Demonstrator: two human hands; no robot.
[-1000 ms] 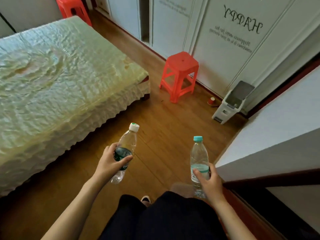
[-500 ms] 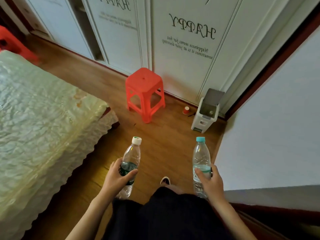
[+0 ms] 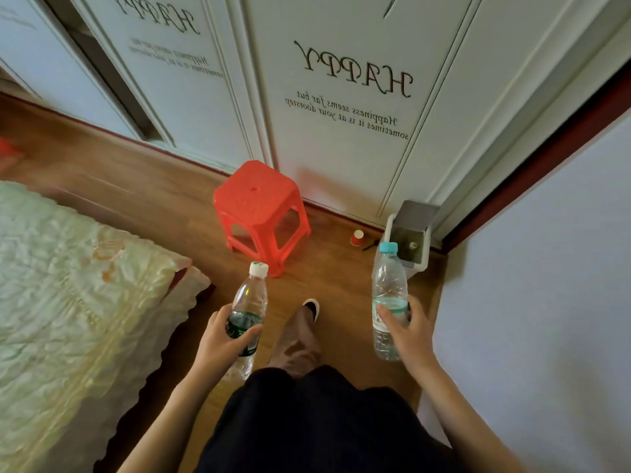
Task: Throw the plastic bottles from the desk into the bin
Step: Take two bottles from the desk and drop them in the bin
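My left hand (image 3: 223, 339) grips a clear plastic bottle with a white cap and dark green label (image 3: 248, 303), tilted slightly right. My right hand (image 3: 408, 332) holds an upright clear bottle with a light blue cap and pale label (image 3: 388, 285). A small white bin with its grey lid raised (image 3: 411, 235) stands on the floor in the corner by the wardrobe, just beyond the blue-capped bottle. The bottle's top overlaps the bin's lower left edge in view.
A red plastic stool (image 3: 261, 213) stands on the wooden floor left of the bin. A small red cup (image 3: 357, 237) lies between them. A bed with a pale cover (image 3: 75, 302) fills the left. A grey wall (image 3: 546, 285) runs along the right.
The view has come closer to the stool and bin, which now look larger and nearer. Both hands still hold their bottles in the same way. One foot has stepped forward.
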